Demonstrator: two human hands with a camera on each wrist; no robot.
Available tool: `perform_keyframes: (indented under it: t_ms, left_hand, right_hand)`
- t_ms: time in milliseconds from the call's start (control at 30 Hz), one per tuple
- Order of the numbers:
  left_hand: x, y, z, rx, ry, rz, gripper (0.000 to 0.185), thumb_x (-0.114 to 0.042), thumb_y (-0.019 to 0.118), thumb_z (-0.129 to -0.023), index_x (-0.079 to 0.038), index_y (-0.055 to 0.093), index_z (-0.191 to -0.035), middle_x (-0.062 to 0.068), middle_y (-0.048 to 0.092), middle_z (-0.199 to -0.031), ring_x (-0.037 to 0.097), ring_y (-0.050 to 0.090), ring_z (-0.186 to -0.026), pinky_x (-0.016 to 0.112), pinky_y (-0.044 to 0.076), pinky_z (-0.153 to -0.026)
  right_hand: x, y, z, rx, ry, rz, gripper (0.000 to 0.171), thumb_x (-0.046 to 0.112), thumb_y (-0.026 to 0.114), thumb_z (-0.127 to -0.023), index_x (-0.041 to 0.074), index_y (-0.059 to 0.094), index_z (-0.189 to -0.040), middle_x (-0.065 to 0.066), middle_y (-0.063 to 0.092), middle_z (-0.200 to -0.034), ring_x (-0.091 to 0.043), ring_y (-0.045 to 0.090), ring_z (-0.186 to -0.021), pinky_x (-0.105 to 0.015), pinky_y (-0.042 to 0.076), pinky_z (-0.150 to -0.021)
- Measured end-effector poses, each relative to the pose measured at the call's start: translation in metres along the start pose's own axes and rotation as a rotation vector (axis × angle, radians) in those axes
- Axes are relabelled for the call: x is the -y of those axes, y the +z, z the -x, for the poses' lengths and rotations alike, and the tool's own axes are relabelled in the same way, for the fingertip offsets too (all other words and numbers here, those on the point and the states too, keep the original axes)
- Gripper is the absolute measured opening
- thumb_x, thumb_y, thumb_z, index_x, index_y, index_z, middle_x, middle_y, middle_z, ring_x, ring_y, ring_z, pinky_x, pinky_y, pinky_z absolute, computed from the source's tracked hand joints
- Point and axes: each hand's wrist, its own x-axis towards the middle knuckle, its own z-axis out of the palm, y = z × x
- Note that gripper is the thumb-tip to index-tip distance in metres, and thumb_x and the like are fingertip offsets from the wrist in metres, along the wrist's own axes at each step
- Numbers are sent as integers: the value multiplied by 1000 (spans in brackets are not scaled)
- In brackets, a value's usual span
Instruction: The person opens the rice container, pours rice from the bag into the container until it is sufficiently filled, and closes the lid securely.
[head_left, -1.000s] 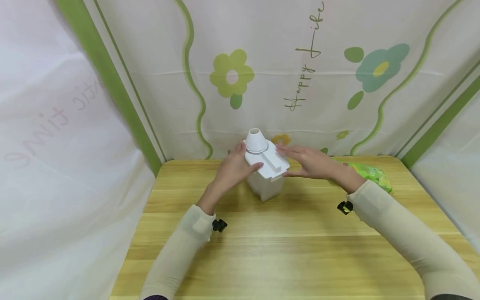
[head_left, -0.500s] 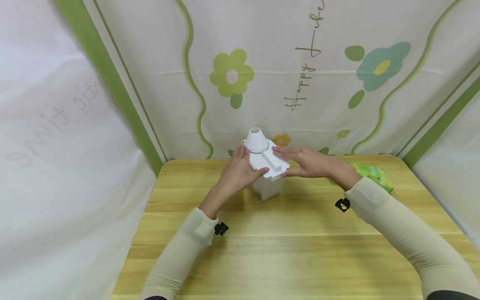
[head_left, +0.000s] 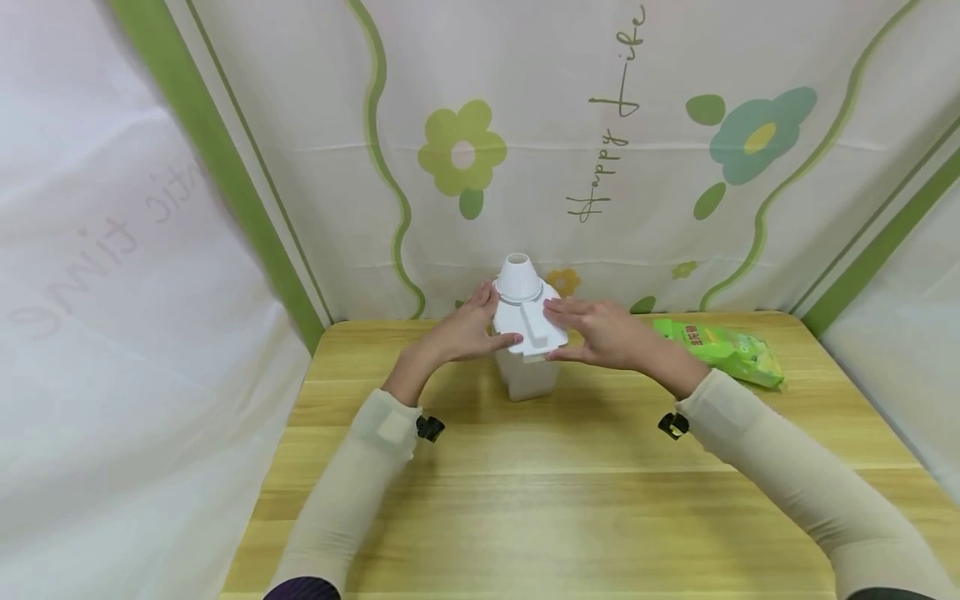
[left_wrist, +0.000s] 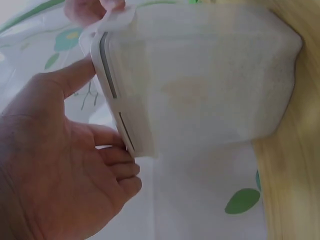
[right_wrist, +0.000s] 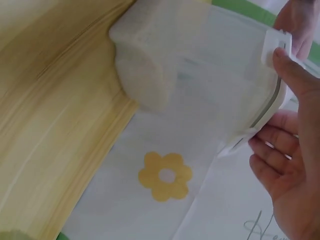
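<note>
White plastic dominates the centre of the head view: a frosted container (head_left: 527,373) stands upright on the wooden table (head_left: 585,492), near its far edge, capped by a white lid (head_left: 528,323) with a cone-shaped spout (head_left: 517,277) at the back. Both hands flank that lid at the same height, apparently to steady or seat it evenly from two sides. The left hand (head_left: 467,331) holds its left edge, thumb on top and fingers curled beneath the rim, as the left wrist view confirms. The right hand (head_left: 600,332) takes the opposite edge, thumb over the rim, fingers under it; how firmly either hand presses cannot be judged from these angles. At centre right of the frame, a green packet (head_left: 723,350) lies flat beyond the right forearm. A flowered curtain (head_left: 465,154) fills the upper frame.
</note>
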Motion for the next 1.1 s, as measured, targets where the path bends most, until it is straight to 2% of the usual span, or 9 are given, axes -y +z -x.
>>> perform_keyframes:
  t_ms: [167, 333, 533, 667, 800, 933, 1100]
  left_hand:
    - [13, -6, -7, 49, 58, 41, 105, -54, 63, -103, 5, 2, -166, 24, -3, -176, 35, -1, -164, 50, 11, -132]
    - [24, -10, -12, 63, 127, 65, 101, -48, 63, -104, 5, 4, -166, 25, -2, -176, 33, -2, -164, 43, 8, -132]
    - [31, -11, -15, 70, 154, 99, 99, -47, 63, -105, 3, 4, -167, 25, -3, -176, 33, -3, -164, 42, 8, -132]
    - [31, -10, -14, 60, 160, 112, 100, -49, 63, -104, 0, 4, -168, 23, -3, -176, 35, -1, -164, 45, 10, -132]
    - [29, -9, -12, 36, 153, 111, 99, -51, 64, -103, -5, 6, -170, 21, -1, -177, 33, 2, -164, 46, 13, -132]
    - [27, -7, -8, 9, 148, 89, 97, -52, 62, -104, -6, 9, -170, 20, 0, -177, 35, 5, -164, 48, 14, -132]
    - [23, -5, -1, 9, 144, 80, 98, -56, 62, -103, -5, 10, -169, 14, -2, -178, 32, 5, -164, 49, 13, -132]
  right_hand:
    - [12, 4, -4, -40, 29, 82, 79, 53, 84, -87, -5, 67, -137, -22, 65, -142, -42, 68, -124, -55, 60, -94]
    - [23, 8, -9, -91, 57, 113, 79, 56, 82, -88, -6, 69, -134, -24, 67, -137, -43, 70, -120, -55, 61, -91]
    - [31, 13, -11, -132, 70, 133, 77, 55, 83, -87, -7, 71, -131, -26, 69, -133, -45, 72, -115, -54, 62, -86]
    - [29, 13, -6, -139, 75, 80, 75, 52, 84, -88, -6, 70, -133, -26, 68, -135, -45, 69, -120, -56, 60, -93]
    - [23, 9, 0, -127, 77, -35, 72, 44, 87, -87, -6, 68, -136, -25, 64, -142, -45, 63, -130, -59, 52, -106]
    - [17, 5, 4, -84, 90, -95, 71, 40, 87, -89, -5, 66, -139, -22, 61, -148, -44, 59, -135, -60, 50, -109]
    - [11, -3, 6, -48, 122, -130, 75, 37, 87, -89, -5, 60, -145, -24, 57, -151, -46, 57, -136, -62, 49, -109]
